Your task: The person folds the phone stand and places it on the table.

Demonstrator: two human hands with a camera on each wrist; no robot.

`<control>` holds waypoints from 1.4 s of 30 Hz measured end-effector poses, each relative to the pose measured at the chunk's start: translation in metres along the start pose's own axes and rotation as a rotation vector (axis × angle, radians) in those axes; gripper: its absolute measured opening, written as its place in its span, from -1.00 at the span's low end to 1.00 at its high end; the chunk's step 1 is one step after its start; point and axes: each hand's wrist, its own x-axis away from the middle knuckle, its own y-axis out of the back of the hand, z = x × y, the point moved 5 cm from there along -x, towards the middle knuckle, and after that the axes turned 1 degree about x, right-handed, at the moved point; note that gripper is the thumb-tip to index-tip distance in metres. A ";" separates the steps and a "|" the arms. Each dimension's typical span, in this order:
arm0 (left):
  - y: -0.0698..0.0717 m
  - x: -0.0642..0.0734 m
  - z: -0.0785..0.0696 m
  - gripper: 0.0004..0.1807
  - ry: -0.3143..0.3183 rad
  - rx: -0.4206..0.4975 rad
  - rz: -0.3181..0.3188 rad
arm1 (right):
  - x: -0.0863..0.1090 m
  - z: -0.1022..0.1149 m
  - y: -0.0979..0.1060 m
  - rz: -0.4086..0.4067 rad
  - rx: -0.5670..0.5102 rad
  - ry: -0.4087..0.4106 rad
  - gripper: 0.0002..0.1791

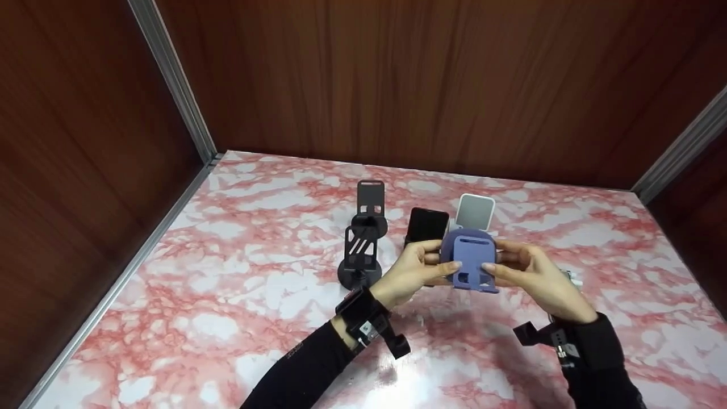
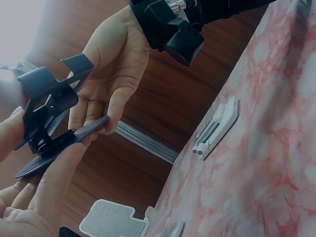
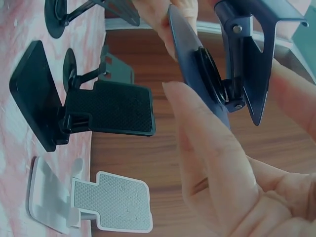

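Note:
Both hands hold a purple-blue folding phone stand (image 1: 476,255) above the table. My left hand (image 1: 413,268) grips its left side, thumb on the slotted plate and fingers behind at the round base. On the other side my right hand (image 1: 537,279) grips it in the same way. Seen from the left wrist, the stand (image 2: 44,96) shows its two lips and a hinged arm joining the plate to the round base. In the right wrist view, the thin base disc (image 3: 190,54) and hinge pins show edge-on, with the fingers (image 3: 202,118) along the disc.
Two dark round-based stands (image 1: 362,250) stand left of the hands. Behind the hands are a black stand (image 1: 429,224) and a white stand with a grey pad (image 1: 476,211). A flat white folded piece (image 2: 217,128) lies right. Wood-look panels (image 1: 397,85) enclose the marbled table (image 1: 227,272).

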 end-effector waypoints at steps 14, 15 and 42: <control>0.002 0.000 -0.004 -0.56 -0.002 -0.018 -0.002 | -0.001 0.000 -0.003 -0.050 0.030 0.007 -0.40; 0.002 0.000 -0.004 -0.56 -0.001 -0.020 -0.002 | -0.001 0.000 -0.003 -0.051 0.028 0.008 -0.40; 0.006 0.000 0.001 -0.61 -0.003 -0.075 -0.023 | -0.005 -0.004 -0.004 -0.076 0.034 0.003 -0.40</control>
